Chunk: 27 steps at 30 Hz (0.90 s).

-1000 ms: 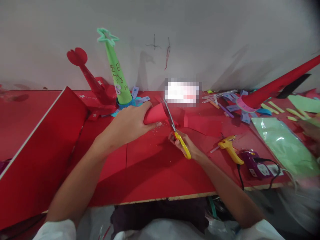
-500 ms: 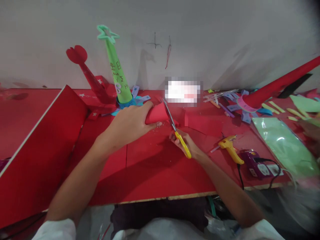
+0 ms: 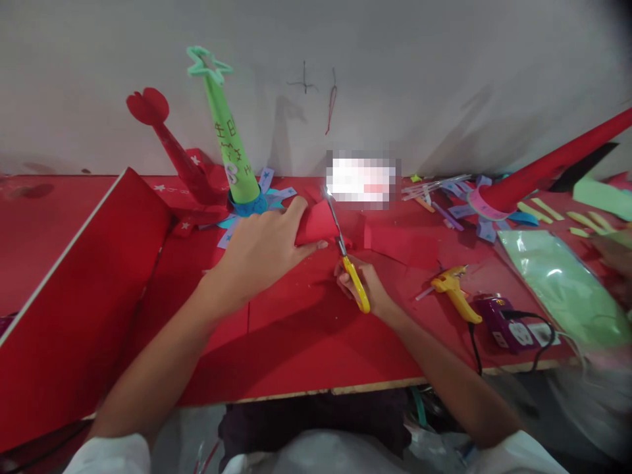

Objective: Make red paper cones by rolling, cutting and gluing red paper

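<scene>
Far to the left of your fingers, a big red board [image 3: 89, 303] leans up with a pale edge. Nearer, past your left knuckles, a red stick shape [image 3: 170, 145] has a heart-like top. Next to it, just behind your left fingers, stands a green cone [image 3: 232, 145] with dark writing, a blue ring at the bottom and a fuzzy star on top.

Your left hand [image 3: 264, 247] holds the red paper roll [image 3: 318, 222] from its left side. Your pointer finger goes over the top, your thumb goes under, and they squeeze the roll between them. Your other left fingers are hard to see. The roll is plain, bright red and smooth, and curves like a short tube. It sits right inside your left grip, with its right end sticking out past your fingertips.

At that end are the scissors [image 3: 356, 283], with thin silver blades pointing away from you and yellow handles. Your right hand [image 3: 374, 286] has its fingers curled around the handles. I cannot tell if the blades are biting the paper.

Right of your right fingers lies a yellow glue gun [image 3: 457, 296], then a purple box [image 3: 508, 322].
</scene>
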### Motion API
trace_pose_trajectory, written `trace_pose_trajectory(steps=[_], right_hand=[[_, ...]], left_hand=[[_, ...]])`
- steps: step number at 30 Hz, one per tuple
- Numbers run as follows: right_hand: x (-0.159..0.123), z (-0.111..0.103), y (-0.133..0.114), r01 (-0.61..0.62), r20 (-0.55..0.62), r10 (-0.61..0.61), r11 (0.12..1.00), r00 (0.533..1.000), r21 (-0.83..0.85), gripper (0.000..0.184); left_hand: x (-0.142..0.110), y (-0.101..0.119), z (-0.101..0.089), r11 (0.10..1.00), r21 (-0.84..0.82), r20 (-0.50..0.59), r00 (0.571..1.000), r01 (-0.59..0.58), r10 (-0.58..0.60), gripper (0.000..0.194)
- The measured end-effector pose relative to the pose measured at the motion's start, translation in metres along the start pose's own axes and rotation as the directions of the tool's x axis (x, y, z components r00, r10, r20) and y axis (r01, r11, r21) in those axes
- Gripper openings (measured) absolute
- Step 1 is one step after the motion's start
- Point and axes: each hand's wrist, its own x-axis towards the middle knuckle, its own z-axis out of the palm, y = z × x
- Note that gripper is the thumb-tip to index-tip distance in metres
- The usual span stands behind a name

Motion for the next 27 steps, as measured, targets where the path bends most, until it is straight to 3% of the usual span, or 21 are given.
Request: trace_pose_trajectory(steps=[5,12,21,27], right_hand=[[-0.0002,-0.0002,-0.0019,0.064,-0.041,-0.062,0.996,0.997,0.054,0.069],[0.0045,0.0063,0.0004,0.120,-0.022,-0.118,0.984,0.993,0.131,0.080],[0.0019,-0.0011,-0.0042,0.101,0.038,-0.107,0.987,0.994,0.126,0.079],[0.0020,-0.0004,0.0016,0.102,0.070,-0.112,0.986,0.991,0.134,0.075]], left_hand=[[-0.0019,0.0022,-0.0020,0.999,-0.036,-0.055,0.998,-0.034,0.032,0.079],[-0.0012,0.0012,-0.0073,0.998,-0.066,-0.126,0.992,-0.014,0.006,0.053],[0.0029,-0.0019,-0.0031,0.999,-0.042,-0.071,0.997,0.004,-0.007,0.051],[0.0043,-0.0015,-0.0028,0.999,-0.043,-0.103,0.994,0.032,-0.036,0.050]])
